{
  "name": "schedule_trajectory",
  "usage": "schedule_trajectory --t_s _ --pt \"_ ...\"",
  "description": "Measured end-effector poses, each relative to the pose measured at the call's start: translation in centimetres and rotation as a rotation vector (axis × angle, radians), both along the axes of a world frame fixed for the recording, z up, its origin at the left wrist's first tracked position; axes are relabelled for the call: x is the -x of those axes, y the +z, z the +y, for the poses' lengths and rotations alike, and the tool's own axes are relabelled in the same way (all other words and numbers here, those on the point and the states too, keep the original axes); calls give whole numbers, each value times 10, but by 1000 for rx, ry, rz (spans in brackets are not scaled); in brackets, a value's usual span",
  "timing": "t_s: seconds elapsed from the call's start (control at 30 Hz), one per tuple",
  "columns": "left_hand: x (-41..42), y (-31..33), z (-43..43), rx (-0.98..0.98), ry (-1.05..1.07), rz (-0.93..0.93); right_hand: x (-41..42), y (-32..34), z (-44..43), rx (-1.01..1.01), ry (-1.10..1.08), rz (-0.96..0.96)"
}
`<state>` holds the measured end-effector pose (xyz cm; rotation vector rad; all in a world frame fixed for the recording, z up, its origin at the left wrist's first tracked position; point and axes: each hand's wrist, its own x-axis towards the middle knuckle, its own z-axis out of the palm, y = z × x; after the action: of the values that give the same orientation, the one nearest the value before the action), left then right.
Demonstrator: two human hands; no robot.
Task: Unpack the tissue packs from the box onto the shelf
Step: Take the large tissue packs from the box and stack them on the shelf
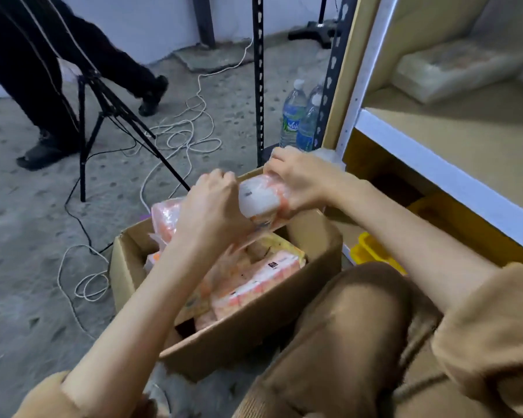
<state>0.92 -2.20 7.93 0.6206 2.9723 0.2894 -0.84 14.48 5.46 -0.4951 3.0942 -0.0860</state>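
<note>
No legible text; bottle label (291,125) blurred.

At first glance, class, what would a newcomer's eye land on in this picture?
Centre frame, the left hand and right hand grip one orange-and-white tissue pack above the open cardboard box, which holds more packs. To the right stands the shelf, one wrapped bundle already on it.

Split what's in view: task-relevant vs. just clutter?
Job:
- pack, held by left hand and right hand
- box with more packs
- shelf, one pack already on it

Lying about:
- bottles
- tripod
- cables
- yellow bin
</note>
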Motion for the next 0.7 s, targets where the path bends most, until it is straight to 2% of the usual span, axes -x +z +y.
schedule_trajectory --t_s 0.17,0.3,0.5,0.7 --pt "0 55 64 -138 -197 172 -37 79 68 -70 -186 173" --pt "-7 78 130 -237 -404 264 -76 118 129 -164 -393 208" --pt "-29 78 229 -294 -647 270 -129 125 210 -247 -639 228" --pt "-39 57 298 -202 -754 205 -153 109 262 -244 -789 64"
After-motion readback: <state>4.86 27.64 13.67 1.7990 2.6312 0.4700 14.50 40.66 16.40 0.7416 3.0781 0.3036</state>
